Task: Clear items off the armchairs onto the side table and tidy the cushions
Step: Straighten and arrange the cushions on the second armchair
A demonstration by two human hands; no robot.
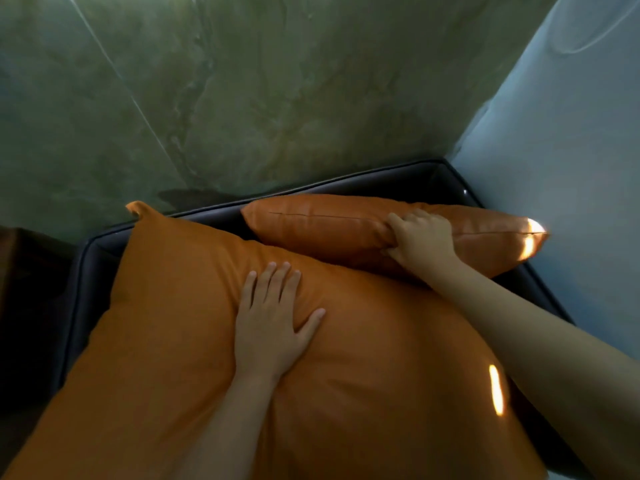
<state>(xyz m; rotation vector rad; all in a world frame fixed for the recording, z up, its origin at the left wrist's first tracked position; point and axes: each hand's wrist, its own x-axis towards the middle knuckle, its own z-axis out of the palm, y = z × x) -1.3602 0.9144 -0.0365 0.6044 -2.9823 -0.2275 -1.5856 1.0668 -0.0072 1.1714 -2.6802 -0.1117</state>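
A large orange cushion (173, 341) fills the seat of a dark armchair (86, 271). My left hand (270, 320) lies flat on it, fingers straight and pressing into the fabric. Behind it, a smaller orange cushion (322, 226) with a zip seam stands along the chair's back edge. My right hand (420, 239) grips this smaller cushion at its middle, fingers over the top and thumb underneath.
A green marbled wall (259, 91) rises right behind the armchair, and a pale wall (561, 150) closes the corner on the right. Dark wooden furniture (20, 271) stands at the left edge.
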